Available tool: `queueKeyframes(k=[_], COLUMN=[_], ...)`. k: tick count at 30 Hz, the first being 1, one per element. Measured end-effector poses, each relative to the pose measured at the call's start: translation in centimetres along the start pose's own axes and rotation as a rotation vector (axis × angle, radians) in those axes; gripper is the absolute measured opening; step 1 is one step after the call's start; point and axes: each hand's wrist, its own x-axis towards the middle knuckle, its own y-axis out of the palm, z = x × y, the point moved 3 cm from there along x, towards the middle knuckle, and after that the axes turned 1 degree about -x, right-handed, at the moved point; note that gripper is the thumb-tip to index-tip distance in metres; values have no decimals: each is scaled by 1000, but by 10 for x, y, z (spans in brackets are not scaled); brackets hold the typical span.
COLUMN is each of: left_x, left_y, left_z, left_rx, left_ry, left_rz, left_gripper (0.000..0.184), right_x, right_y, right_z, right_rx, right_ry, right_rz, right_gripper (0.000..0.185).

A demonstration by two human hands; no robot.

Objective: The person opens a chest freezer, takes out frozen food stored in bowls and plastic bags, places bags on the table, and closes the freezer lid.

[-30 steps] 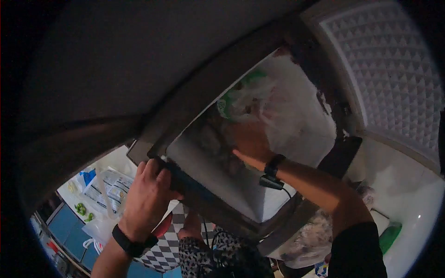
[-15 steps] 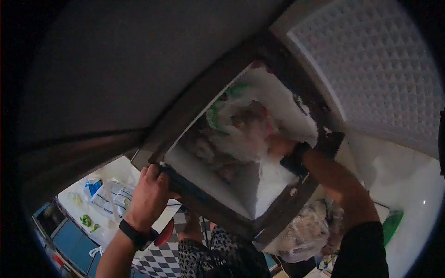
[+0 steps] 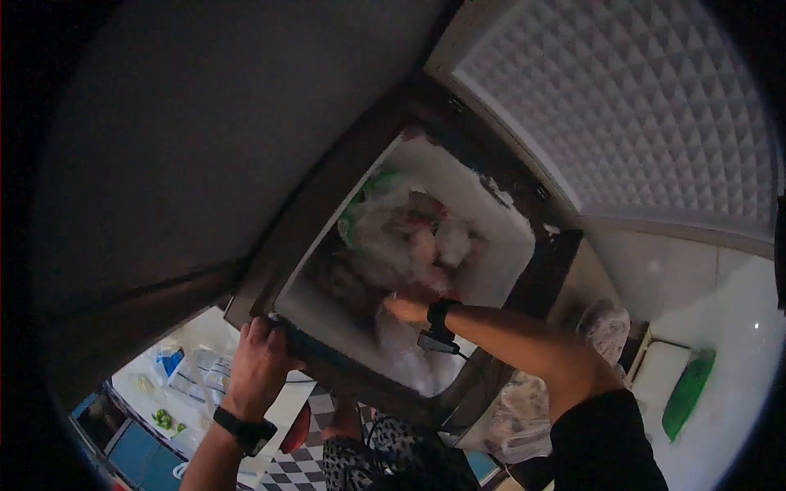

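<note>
right hand [image 3: 412,306], of two, has shifted leftward inside one freezer [image 3: 503,237], grip unclear, while left hand [image 3: 262,358] clasps the rim [image 3: 352,370].

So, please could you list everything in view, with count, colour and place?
Freezer: one, dark rim, white inside, centre
Textured panel: one, white, upper right
Smooth panel: one, dark grey, upper left
Bags: several, whitish and green, inside freezer
Filled clear bags: apparently two, pale, lower right
Green object: one, far right
Packet: one, white and blue, left
Small pieces: few, green, lower left
Red object: one, lower left
Checkered surface: one, black and white, bottom
Patterned shorts: one, dark, bottom
Wristbands: two, dark, both wrists
Left hand: one, on freezer rim
Right hand: one, inside freezer
</note>
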Motion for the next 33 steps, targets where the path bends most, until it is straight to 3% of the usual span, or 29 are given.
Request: queueKeyframes(k=[2, 3, 4, 6, 8, 12, 15, 17, 19, 23, 24, 27, 28, 31, 33], left_x=[5, 5, 3, 2, 6, 8, 6, 5, 7, 7, 8, 9, 8, 10, 8], left_y=[-3, -3, -4, 1, 2, -1, 5, 3, -2, 1, -1, -4, -3, -2, 0], left_z=[-3, -4, -3, 4, 2, -2, 5, 3, -8, 0, -3, -4, -3, -4, -2], left_rx=[-11, -11, -11, 6, 14, -11, -9, -11, 52, -13, 3, 32, 41, -11, 4], left_ry=[-23, -27, -34, -16, 10, -16, -18, -28, 60, 7, 26, 15, -8, -21, 6], left_rz=[12, 5, 3, 0, -13, 38, 62, 62, 29, -23, -9, 53, 112, 61, 62], left_gripper=[50, 49, 48, 46, 45, 52, 53, 54, 42, 41, 40, 46, 53, 49, 47], right_x=[13, 26, 24, 26, 51, 38, 20, 19, 27, 47, 26, 51, 61, 77, 85], right_y=[-27, -30, -42, -45, -39, 60, 84, 67, 30, -58, -91, -97, -82, -33, -21], right_z=[-20, -27, -25, -21, -12, -2, -10, -9, -7, 2, 22, 34, 40, 60, 72], right_rx=[-184, -176, -284, -383, -467, -417, -332, -292, -253, -297, -346, -417, -441, -473, -469], right_ry=[97, 90, 52, 18, 126, -17, -101, -79, -25, 51, -51, -202, -290, -503, -557], right_rz=[-629, -633, -1032, -1432, -809, -423, -194, -200, -359, -1053, -1066, -1108, -996, -626, -848], right_gripper=[41, 41, 38, 35, 27, 32, 35, 38, 41, 46, 45, 47, 45, 34, 22])
